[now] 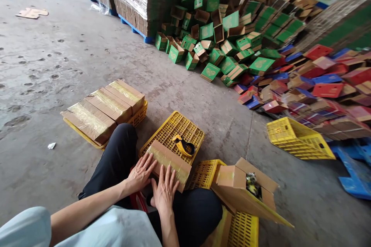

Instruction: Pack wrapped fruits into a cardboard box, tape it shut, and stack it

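A closed brown carton (173,159), with tape along its top, lies on an upturned yellow crate (174,129) before my knees. My left hand (142,173) rests on the carton's left end, fingers spread. Lower down and to the right, my right hand (165,189) lies on the carton's near side with its fingers apart. Neither hand grips anything. Just beyond the carton, a yellow and black tape dispenser (184,146) sits on the crate.
Three taped cartons (107,104) lie on a yellow crate at the left. An open carton (240,181) with something dark and yellowish inside tilts at the right. Green boxes (210,71) and red and blue ones are heaped beyond, near a yellow crate (298,139).
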`<state>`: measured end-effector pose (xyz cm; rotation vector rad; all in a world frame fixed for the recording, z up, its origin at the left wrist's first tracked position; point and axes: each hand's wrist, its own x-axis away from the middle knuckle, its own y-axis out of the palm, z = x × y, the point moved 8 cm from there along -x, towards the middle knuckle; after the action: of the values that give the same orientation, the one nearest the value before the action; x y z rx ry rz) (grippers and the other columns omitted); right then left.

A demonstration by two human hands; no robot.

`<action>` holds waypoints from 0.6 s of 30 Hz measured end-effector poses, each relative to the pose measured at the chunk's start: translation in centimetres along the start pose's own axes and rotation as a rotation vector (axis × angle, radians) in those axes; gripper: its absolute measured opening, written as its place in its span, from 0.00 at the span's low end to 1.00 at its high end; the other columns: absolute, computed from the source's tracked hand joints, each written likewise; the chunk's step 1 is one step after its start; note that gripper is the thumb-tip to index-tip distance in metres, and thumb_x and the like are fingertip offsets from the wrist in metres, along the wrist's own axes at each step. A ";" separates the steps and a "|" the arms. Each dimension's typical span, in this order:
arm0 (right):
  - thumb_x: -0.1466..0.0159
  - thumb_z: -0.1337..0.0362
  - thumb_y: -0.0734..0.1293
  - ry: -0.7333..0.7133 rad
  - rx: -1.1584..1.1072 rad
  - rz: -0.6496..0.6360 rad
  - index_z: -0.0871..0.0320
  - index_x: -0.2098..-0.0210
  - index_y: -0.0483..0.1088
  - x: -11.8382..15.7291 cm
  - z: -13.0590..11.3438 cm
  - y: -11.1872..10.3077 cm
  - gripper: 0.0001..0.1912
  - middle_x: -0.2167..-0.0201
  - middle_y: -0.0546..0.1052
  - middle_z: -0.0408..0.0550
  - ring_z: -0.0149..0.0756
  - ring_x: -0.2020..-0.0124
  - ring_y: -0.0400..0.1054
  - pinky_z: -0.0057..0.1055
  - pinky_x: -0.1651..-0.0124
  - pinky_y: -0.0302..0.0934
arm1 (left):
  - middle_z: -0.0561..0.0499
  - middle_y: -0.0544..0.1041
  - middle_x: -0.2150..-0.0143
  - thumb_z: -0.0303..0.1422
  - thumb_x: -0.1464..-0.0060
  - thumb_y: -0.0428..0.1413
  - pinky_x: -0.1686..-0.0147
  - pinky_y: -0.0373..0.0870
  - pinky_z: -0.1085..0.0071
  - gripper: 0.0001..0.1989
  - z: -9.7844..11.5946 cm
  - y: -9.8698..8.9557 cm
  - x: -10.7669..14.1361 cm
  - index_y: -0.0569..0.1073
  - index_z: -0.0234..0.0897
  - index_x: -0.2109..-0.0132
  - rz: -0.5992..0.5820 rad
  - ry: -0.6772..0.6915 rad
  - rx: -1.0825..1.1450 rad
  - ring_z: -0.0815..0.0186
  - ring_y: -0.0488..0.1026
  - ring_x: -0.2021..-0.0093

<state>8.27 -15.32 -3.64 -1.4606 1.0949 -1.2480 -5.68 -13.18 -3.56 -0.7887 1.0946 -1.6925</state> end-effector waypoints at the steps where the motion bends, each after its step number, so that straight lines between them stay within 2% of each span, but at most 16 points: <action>1: 0.26 0.43 0.54 -0.001 0.003 0.004 0.47 0.23 0.41 -0.1 -0.1 0.0 0.38 0.21 0.42 0.51 0.63 0.22 0.38 0.70 0.30 0.43 | 0.33 0.44 0.21 0.35 0.43 0.60 0.29 0.51 0.40 0.42 -0.1 0.0 0.0 0.57 0.36 0.25 -0.004 0.000 -0.004 0.38 0.39 0.22; 7: 0.24 0.49 0.53 -0.071 0.024 0.027 0.48 0.23 0.37 -0.8 -2.0 -0.1 0.35 0.21 0.39 0.53 0.58 0.21 0.36 0.69 0.28 0.37 | 0.32 0.45 0.21 0.27 0.45 0.55 0.29 0.53 0.43 0.40 0.2 -0.4 0.1 0.57 0.32 0.25 0.025 0.046 -0.004 0.40 0.40 0.22; 11: 0.25 0.48 0.54 -0.081 0.045 0.036 0.51 0.23 0.38 -1.0 -2.4 0.4 0.37 0.21 0.38 0.56 0.60 0.22 0.35 0.69 0.28 0.34 | 0.30 0.46 0.22 0.28 0.46 0.56 0.28 0.51 0.42 0.41 0.2 -0.3 0.1 0.57 0.30 0.25 -0.010 0.050 0.001 0.39 0.40 0.22; 18: 0.26 0.45 0.54 -0.098 0.068 0.073 0.53 0.22 0.38 -0.7 -2.6 0.6 0.39 0.21 0.37 0.58 0.61 0.22 0.34 0.67 0.28 0.36 | 0.31 0.40 0.21 0.27 0.48 0.57 0.28 0.49 0.41 0.46 0.0 0.0 0.1 0.53 0.30 0.24 -0.094 0.052 0.005 0.39 0.36 0.22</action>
<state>5.59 -14.96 -4.10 -1.4032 1.0216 -1.1404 -5.74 -13.26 -3.59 -0.8076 1.1031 -1.8026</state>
